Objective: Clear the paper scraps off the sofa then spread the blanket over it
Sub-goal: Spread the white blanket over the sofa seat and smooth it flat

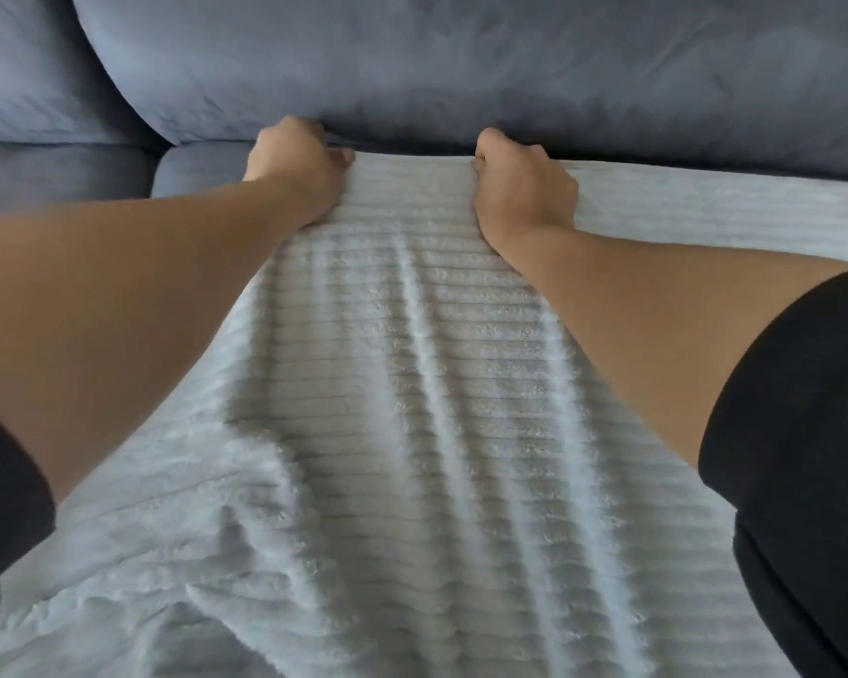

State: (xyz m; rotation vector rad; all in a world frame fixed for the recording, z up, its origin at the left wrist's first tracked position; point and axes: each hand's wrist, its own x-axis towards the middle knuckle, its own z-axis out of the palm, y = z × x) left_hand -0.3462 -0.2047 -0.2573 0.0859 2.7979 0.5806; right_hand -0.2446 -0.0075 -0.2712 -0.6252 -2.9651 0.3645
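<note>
A pale grey ribbed fleece blanket (412,408) lies over the seat of a blue-grey sofa (192,166), with long folds running toward me. Its far edge reaches the foot of the back cushion (461,66). My left hand (297,161) grips that far edge at the left. My right hand (522,185) grips the same edge about a forearm's length to the right. Both fists press into the crease between seat and back cushion. No paper scraps show in view.
A second back cushion (30,66) and a bare stretch of seat (60,173) lie to the left of the blanket. Black sleeves frame both lower corners.
</note>
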